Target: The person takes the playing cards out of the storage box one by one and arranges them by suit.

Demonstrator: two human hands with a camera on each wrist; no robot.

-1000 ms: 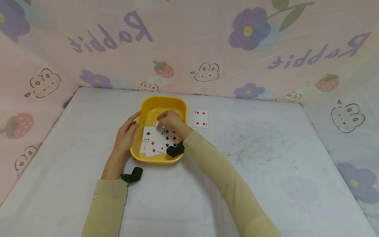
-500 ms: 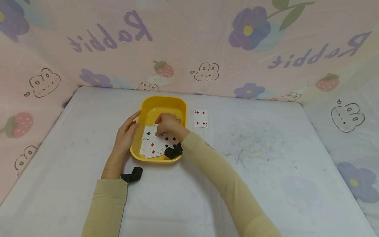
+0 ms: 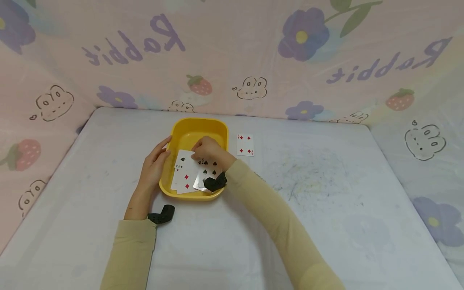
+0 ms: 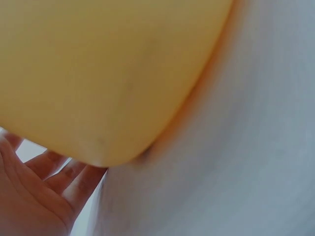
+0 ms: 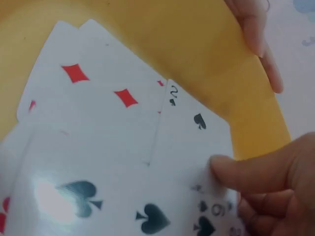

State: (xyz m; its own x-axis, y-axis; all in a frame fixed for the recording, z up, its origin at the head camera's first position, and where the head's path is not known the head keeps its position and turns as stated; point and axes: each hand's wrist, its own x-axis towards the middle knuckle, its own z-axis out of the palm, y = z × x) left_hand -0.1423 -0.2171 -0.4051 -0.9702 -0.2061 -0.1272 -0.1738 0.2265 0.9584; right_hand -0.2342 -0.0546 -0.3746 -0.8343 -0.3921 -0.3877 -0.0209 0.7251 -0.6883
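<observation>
Card-picking was the step in hand: the right hand [image 3: 210, 150] pinched a spade card [image 5: 216, 211] in the yellow tray [image 3: 185, 133] at mid-table, the flat-fingered left hand [image 3: 155, 163] steadied its left wall, and lifting clear of the other cards [image 3: 185, 177] seemed next.

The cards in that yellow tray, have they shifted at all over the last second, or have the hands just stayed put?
The right hand has lifted the spade card it pinches, so its near edge now tilts up off the pile; the hand itself barely shifted. The two of spades and the diamond card stayed in the yellow tray. The left hand still rests on the tray's side, and the four of diamonds lies unmoved on the table.
</observation>
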